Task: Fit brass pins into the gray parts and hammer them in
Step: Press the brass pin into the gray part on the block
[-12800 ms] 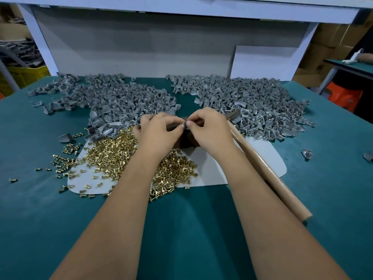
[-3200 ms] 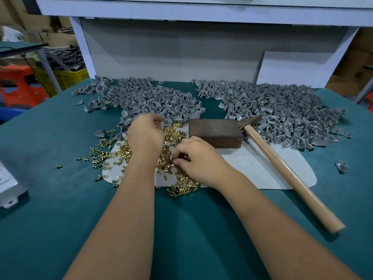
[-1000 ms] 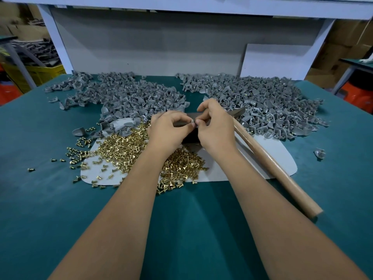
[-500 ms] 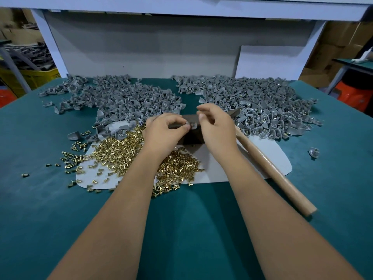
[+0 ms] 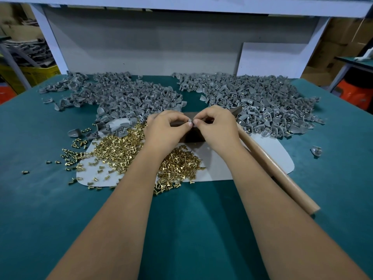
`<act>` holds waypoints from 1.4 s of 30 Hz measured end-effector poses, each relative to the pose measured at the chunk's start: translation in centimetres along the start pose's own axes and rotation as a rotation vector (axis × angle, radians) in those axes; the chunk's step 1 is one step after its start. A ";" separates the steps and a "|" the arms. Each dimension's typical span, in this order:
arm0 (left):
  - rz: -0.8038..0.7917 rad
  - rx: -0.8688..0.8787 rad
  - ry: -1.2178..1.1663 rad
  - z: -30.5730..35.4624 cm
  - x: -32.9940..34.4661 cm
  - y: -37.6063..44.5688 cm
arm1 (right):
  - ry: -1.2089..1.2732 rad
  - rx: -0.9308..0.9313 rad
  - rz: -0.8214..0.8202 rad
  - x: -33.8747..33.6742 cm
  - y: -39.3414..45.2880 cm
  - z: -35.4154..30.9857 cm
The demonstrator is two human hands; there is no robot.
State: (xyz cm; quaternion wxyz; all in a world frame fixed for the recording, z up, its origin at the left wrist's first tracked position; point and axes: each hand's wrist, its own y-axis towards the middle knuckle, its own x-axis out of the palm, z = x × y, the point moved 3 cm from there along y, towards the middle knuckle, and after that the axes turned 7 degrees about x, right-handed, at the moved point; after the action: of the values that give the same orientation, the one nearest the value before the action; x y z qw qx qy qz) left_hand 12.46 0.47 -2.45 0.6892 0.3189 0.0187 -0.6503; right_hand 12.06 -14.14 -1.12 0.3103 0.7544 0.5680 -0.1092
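My left hand (image 5: 164, 129) and right hand (image 5: 217, 126) meet fingertip to fingertip over the middle of the table (image 5: 191, 219). Both have fingers curled, pinching one small gray part (image 5: 190, 120) between them, held just above the dark block (image 5: 193, 135). Can't tell if a pin is in the part, too small and covered by my fingertips.

Brass pins (image 5: 121, 148) lie in a loose heap on the white sheet (image 5: 222, 164), under and left of my left wrist, and a second clump sits between my forearms. Strays are scattered off the sheet's left edge onto the green cloth.

Gray parts sit in two big piles at the back: left pile (image 5: 125, 96) beyond my left hand, right pile (image 5: 262, 102) beyond my right hand. A gap of green cloth lies between them. One lone gray piece (image 5: 316, 150) lies far right, well apart from the piles.

The hammer (image 5: 278, 172) lies on the table, untouched. Its wooden handle runs from beside my right wrist toward the near right, partly on the sheet. Its head is mostly hidden behind my right hand, with a dark tip poking out at the right pile's edge.
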 end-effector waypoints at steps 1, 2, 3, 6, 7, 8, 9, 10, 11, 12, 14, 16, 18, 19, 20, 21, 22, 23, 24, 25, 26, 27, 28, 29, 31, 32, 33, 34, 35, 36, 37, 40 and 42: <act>0.000 -0.002 -0.004 0.0 0.0 0.0 | -0.049 -0.002 0.004 0.1 0.2 -0.2; -0.001 -0.008 -0.010 0.0 0.0 0.0 | -0.099 0.001 0.000 0.1 0.4 -0.4; -0.001 -0.015 -0.014 0.1 0.0 0.0 | -0.143 0.008 -0.014 0.1 0.7 -0.6; 0.007 -0.030 -0.014 0.2 0.1 -0.1 | -0.238 0.039 -0.060 0.0 1.4 -1.0; 0.009 -0.033 -0.015 0.2 0.2 -0.1 | -0.263 0.050 -0.073 0.0 1.6 -1.1; 0.008 -0.035 -0.018 0.2 0.2 -0.1 | -0.275 0.061 -0.085 -0.1 1.7 -1.2; 0.006 -0.035 -0.019 0.3 0.2 -0.1 | -0.276 0.076 -0.095 -0.1 1.7 -1.3; 0.002 -0.031 -0.018 0.3 0.2 -0.1 | -0.269 0.093 -0.099 -0.1 1.7 -1.3; -0.002 -0.024 -0.014 0.3 0.2 0.0 | -0.258 0.109 -0.098 -0.1 1.7 -1.4; -0.006 -0.018 -0.006 0.3 0.2 0.0 | -0.247 0.122 -0.097 -0.2 1.8 -1.4; -0.012 -0.015 0.021 0.3 0.2 0.0 | -0.239 0.143 -0.098 -0.2 1.8 -1.5; -0.007 -0.023 0.061 0.4 0.2 -0.1 | -0.237 0.146 -0.095 -0.2 1.8 -1.4; 0.000 -0.033 0.109 0.5 0.1 -0.2 | -0.209 0.145 -0.092 -0.1 1.6 -1.2; 0.002 -0.038 0.129 0.5 0.1 -0.3 | -0.185 0.140 -0.086 -0.1 1.4 -1.0; 0.003 -0.044 0.142 0.5 0.1 -0.3 | -0.164 0.128 -0.079 -0.1 1.2 -0.9; 0.004 -0.049 0.152 0.5 0.0 -0.3 | -0.141 0.115 -0.074 -0.2 1.0 -0.7; 0.003 -0.053 0.157 0.4 0.0 -0.3 | -0.110 0.107 -0.074 -0.3 0.8 -0.5; 0.001 -0.055 0.160 0.4 0.0 -0.3 | -0.070 0.111 -0.074 -0.3 0.7 -0.4; -0.001 -0.057 0.161 0.4 0.1 -0.3 | -0.021 0.131 -0.077 -0.4 0.7 -0.2; -0.002 -0.059 0.158 0.4 0.1 -0.3 | 0.039 0.162 -0.084 -0.6 0.7 -0.1; -0.001 -0.062 0.150 0.3 0.1 -0.3 | 0.105 0.195 -0.091 -0.7 0.8 0.0; 0.000 -0.065 0.144 0.3 0.1 -0.3 | 0.154 0.215 -0.096 -0.7 0.8 0.0; 0.002 -0.066 0.141 0.2 0.1 -0.3 | 0.178 0.221 -0.097 -0.7 0.8 0.1; 0.001 -0.064 0.142 0.2 0.0 -0.3 | 0.178 0.216 -0.094 -0.7 0.7 0.1; 0.001 -0.057 0.155 0.3 0.0 -0.3 | 0.174 0.195 -0.085 -0.6 0.7 0.1; 0.003 -0.053 0.164 0.4 0.0 -0.3 | 0.173 0.186 -0.081 -0.6 0.6 0.1; 0.004 -0.048 0.172 0.4 0.0 -0.3 | 0.166 0.177 -0.078 -0.6 0.5 0.1; 0.006 -0.043 0.178 0.5 0.0 -0.3 | 0.151 0.167 -0.077 -0.5 0.5 0.1; 0.008 -0.037 0.182 0.5 0.0 -0.3 | 0.131 0.154 -0.076 -0.5 0.5 0.1; 0.011 -0.033 0.184 0.5 0.0 -0.3 | 0.113 0.142 -0.072 -0.4 0.5 0.2; 0.015 -0.031 0.184 0.5 0.0 -0.3 | 0.097 0.132 -0.064 -0.4 0.4 0.2; 0.020 -0.034 0.188 0.5 0.0 -0.3 | 0.043 0.115 -0.031 -0.2 0.4 0.1; 0.020 -0.030 0.186 0.5 0.0 -0.3 | 0.002 0.114 -0.019 -0.1 0.4 0.0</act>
State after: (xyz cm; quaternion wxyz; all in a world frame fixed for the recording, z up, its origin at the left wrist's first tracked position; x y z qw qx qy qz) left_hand 12.03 0.28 -2.16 0.6955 0.3677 0.0894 -0.6108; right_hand 12.41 -14.28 -0.92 0.2651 0.7656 0.5683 -0.1433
